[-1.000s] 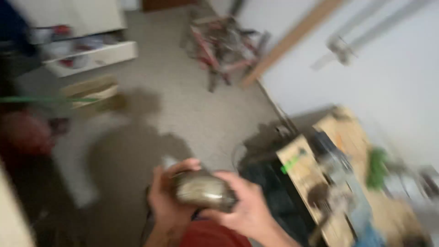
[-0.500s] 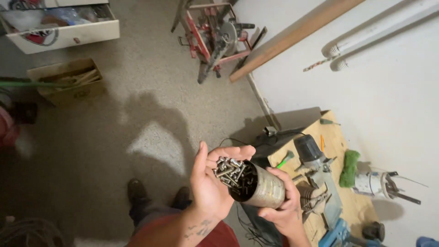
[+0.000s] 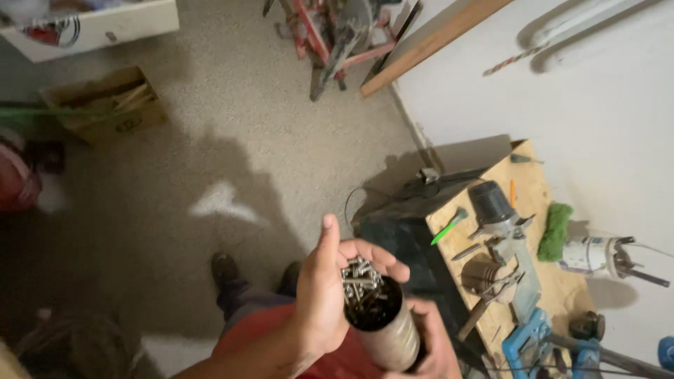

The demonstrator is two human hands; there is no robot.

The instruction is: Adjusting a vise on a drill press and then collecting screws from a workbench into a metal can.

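Note:
My right hand grips a metal can from below and tilts its open mouth up and to the left. Several screws spill from the can's mouth into the cupped palm of my left hand, whose fingers curl over them. Both hands are low in the head view, above my red top and my shoes on the floor.
A plywood workbench at the right carries a green marker, a dark cup, a green sponge and metal tools. A cardboard box sits at the upper left, a red metal stand at top, a plank against the wall.
The view has steadied and dropped toward the bench. The can has been tilted and screws have poured into my left palm, whose fingers have curled over them.

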